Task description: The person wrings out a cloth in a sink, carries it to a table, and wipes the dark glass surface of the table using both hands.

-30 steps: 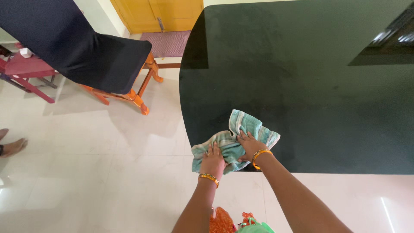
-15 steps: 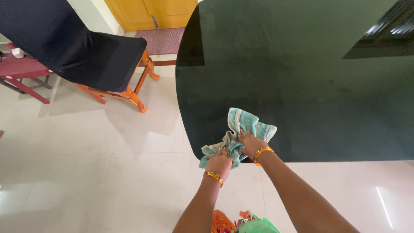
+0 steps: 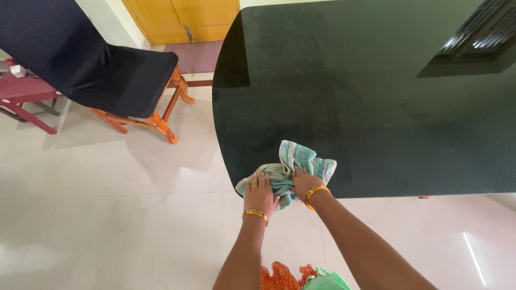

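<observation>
Both hands, L (image 3: pixel 260 195) & R (image 3: pixel 305 183), flat, fingers spread on green cloth (image 3: pixel 287 167) at table (image 3: pixel 376 96) edge.

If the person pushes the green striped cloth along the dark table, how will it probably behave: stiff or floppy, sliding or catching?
The cloth looks soft and floppy: it lies crumpled in folds under the left hand and right hand. It would probably slide easily, since the table looks smooth and glossy. It likely bunches up when pushed, and one corner already droops over the edge.
</observation>
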